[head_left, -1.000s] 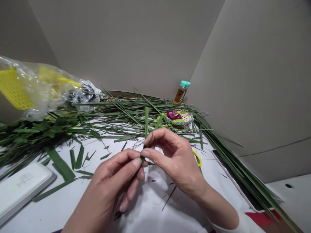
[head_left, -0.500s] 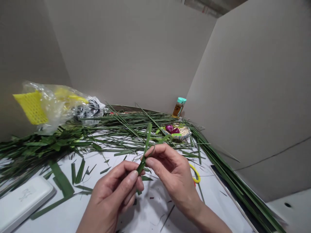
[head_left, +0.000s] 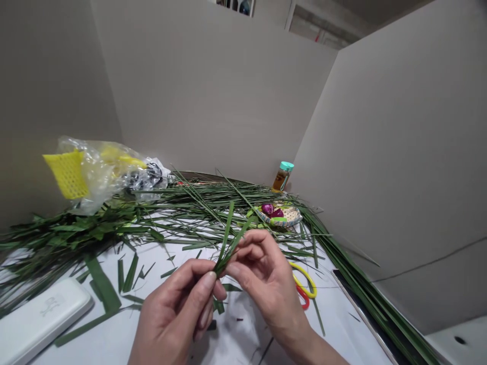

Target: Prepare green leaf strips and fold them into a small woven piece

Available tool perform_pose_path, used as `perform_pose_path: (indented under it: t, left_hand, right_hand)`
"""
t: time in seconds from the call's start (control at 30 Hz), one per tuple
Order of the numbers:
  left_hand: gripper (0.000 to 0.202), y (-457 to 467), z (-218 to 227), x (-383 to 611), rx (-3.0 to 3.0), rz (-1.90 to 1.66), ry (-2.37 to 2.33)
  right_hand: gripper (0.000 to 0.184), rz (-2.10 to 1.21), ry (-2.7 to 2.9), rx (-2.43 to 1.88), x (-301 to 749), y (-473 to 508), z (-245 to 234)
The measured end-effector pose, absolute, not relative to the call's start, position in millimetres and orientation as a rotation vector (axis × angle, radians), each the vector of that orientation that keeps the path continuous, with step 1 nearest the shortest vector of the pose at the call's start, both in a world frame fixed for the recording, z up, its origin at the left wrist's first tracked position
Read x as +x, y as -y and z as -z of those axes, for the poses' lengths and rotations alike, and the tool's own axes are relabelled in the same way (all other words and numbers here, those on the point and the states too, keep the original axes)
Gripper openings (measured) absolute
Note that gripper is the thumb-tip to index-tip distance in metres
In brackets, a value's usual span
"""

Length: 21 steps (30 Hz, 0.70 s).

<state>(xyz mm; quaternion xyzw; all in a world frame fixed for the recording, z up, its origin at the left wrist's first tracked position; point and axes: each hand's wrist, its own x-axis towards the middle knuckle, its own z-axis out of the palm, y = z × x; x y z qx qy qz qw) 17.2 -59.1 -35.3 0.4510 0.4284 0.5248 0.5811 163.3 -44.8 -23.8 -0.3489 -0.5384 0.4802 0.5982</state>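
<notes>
My left hand (head_left: 182,301) is closed, thumb and forefinger pinching the lower ends of several narrow green leaf strips (head_left: 226,233). The strips fan upward out of that pinch, their tips apart. Against the right side of the strips, my right hand (head_left: 266,284) has its thumb and curled fingers closed on them near the base. Part of that grip is hidden behind the fingers. Beside the right wrist, scissors with yellow and red handles (head_left: 312,291) lie on the white tabletop (head_left: 338,324), partly covered by the hand.
Long green blades (head_left: 198,197) spread across the back and down the right edge. A woven basket (head_left: 292,215) holds purple pieces. Behind it stands a bottle with a teal lid (head_left: 283,175). A plastic bag (head_left: 102,175) and white power bank (head_left: 47,314) are left; cut leaf pieces (head_left: 102,286) lie nearby.
The leaf strips now fan apart above my left pinch, and my right fingers have shifted slightly along them. The view has tilted up a little, and more of the scissors shows.
</notes>
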Motion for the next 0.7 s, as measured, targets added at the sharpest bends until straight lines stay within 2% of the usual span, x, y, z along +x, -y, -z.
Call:
perform_pose_path:
  t: [0.17, 0.4, 0.7]
  left_hand:
    - [0.025, 59.7, 37.4, 17.3, 1.069, -1.253, -1.010]
    - [0.023, 63.9, 34.7, 19.7, 1.109, -1.196, -0.994]
    - [0.014, 69.7, 36.6, 22.4, 1.625, -1.317, -1.184]
  right_hand:
    - [0.005, -1.106, 1.422, -0.912, 160.8, 46.4, 25.1]
    - [0.008, -1.157, 1.313, -0.830, 158.9, 47.6, 22.6]
    - [0.016, -1.167, 1.246, -0.869, 153.8, 54.8, 25.2]
